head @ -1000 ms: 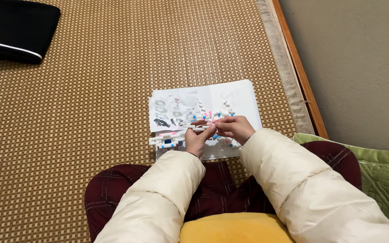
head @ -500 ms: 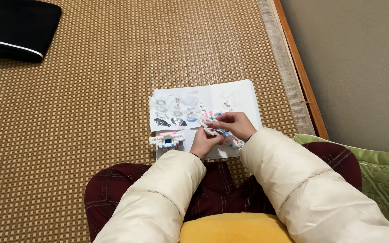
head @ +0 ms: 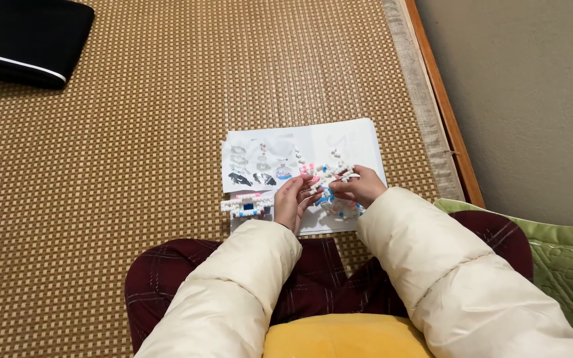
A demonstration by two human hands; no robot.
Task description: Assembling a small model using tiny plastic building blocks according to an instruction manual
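Built piece (head: 247, 205): white, on the sheet's (head: 349, 139) left edge, just left of the left hand.
Left hand (head: 294, 201): over the sheet, grip pinched on the model (head: 328, 176).
Right hand (head: 361, 186): grip clamped on the model's other side, above the sheet.

Seated on a woven mat (head: 134, 132), knees at 6 o'clock. Just ahead at 12, an instruction sheet (head: 339, 142) flat on the mat. Over its near edge, left hand (head: 293, 202) and right hand (head: 361, 187) side by side, pinching a small brick model (head: 329, 176) between them. At 9 of the hands, a second brick piece (head: 247, 205) on the sheet's corner. Far off at 10, a dark bag (head: 24, 40). At 3, a wooden ledge (head: 442, 113), then a quilted cushion (head: 565, 265) at 4.
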